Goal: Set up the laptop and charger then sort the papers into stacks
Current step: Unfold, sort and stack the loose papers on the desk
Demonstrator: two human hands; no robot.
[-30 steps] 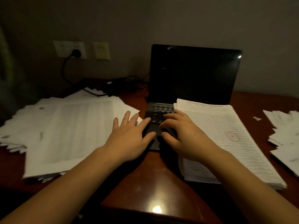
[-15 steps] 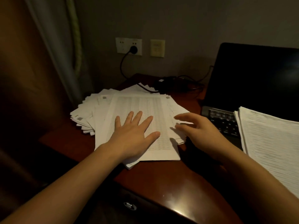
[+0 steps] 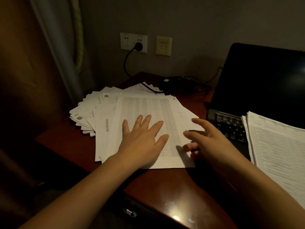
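1. I am sitting at a small work corner in a dim room; it looks like a home office.
2. The dark wooden tabletop [image 3: 165,187] carries a laptop [image 3: 260,83] and many printed papers [image 3: 148,106].
3. Behind are a wall socket [image 3: 133,42] and a curtain [image 3: 57,55].

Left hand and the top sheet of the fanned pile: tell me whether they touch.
Touching. The head view shows the left hand lying flat, fingers spread, on the top sheet, with no gap visible beneath it.
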